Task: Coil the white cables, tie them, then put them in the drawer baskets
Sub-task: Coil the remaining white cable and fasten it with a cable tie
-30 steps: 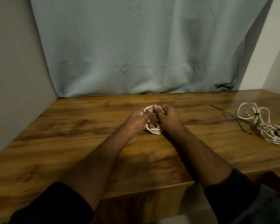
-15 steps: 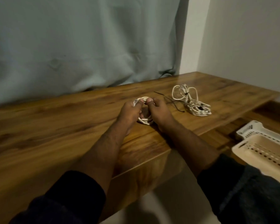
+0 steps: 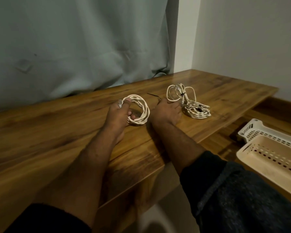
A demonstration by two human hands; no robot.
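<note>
Head view: my left hand (image 3: 118,115) is gripping the coil (image 3: 139,110) on the surface (image 3: 57,132), fingers curled through it so the loops are staying together. My right hand (image 3: 166,111) is reaching for the tie (image 3: 155,97); I cannot tell its fingers' state. Baskets (image 3: 269,148) are waiting near right.

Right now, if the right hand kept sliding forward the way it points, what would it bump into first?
Probably the thin black tie lying just past the right hand, whose fingertips are already at it. The second white cable bundle sits slightly to the right, so depth makes this uncertain.
</note>
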